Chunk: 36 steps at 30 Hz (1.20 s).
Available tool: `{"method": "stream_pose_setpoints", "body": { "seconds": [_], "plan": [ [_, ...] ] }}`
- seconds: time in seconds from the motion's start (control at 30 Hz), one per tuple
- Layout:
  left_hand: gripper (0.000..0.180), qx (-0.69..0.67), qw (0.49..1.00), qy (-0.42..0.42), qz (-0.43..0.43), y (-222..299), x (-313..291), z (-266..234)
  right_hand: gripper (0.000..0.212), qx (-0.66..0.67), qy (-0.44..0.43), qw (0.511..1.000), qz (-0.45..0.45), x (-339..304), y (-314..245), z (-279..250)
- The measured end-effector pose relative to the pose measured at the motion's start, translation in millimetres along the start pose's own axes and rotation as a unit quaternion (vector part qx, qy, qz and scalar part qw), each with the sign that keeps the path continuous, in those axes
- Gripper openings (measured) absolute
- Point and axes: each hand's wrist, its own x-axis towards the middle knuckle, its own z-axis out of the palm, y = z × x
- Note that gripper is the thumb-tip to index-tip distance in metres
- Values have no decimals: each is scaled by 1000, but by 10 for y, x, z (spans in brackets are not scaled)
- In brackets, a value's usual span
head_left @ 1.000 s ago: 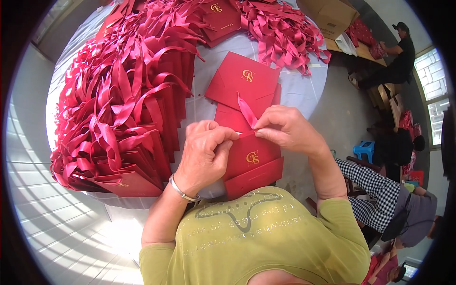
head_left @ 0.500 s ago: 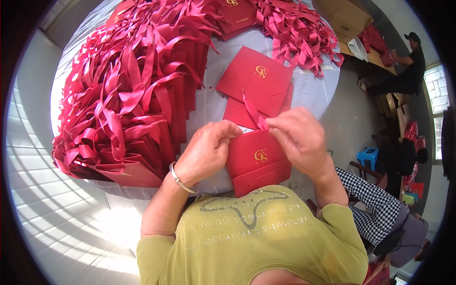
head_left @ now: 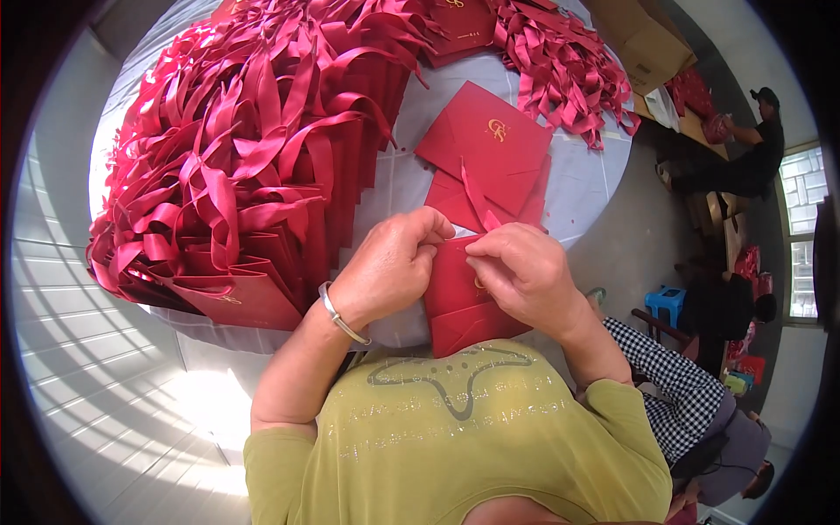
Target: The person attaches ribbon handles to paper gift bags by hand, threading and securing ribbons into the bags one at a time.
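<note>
A red paper gift bag (head_left: pixel 455 319) with a folded-up base lies in front of my chest, its opening facing away from me. My left hand (head_left: pixel 394 262) is closed on the bag's upper left edge, thumb and forefinger pinching it. On the right side, my right hand (head_left: pixel 529 271) is closed in a pinch at the front panel, partly covering the gold print. A red ribbon (head_left: pixel 472 192) runs from beyond the opening down to my right fingers; its lower end is hidden. More flat red bags (head_left: pixel 490 131) lie just beyond.
A large pile of ribbon-handled red bags (head_left: pixel 245 175) fills the table's left side. Loose red ribbons (head_left: pixel 569 70) lie at the far right on the pale tablecloth (head_left: pixel 582 192). A cardboard box (head_left: pixel 643 52), a blue stool (head_left: pixel 667 302) and other people are to the right.
My right hand has moved left and slightly down, from the ribbon at the bag's opening onto its front panel. My left hand still grips the bag's edge.
</note>
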Motion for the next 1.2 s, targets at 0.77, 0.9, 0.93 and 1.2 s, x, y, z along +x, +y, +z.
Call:
{"method": "stream_pose_setpoints", "body": {
  "seconds": [0.77,0.9,0.93,1.2],
  "plan": [
    [16,58,997,21,36,38,-22,20,13,-37,-42,998,-4,-4,-75,56],
    [16,64,997,15,38,47,-15,16,12,-40,-42,998,3,13,-125,62],
    [16,70,996,21,46,36,-15,24,12,-46,-45,998,13,12,-146,62],
    [14,81,995,31,48,51,-16,32,11,-77,-59,995,37,20,-179,70]
  ]
}}
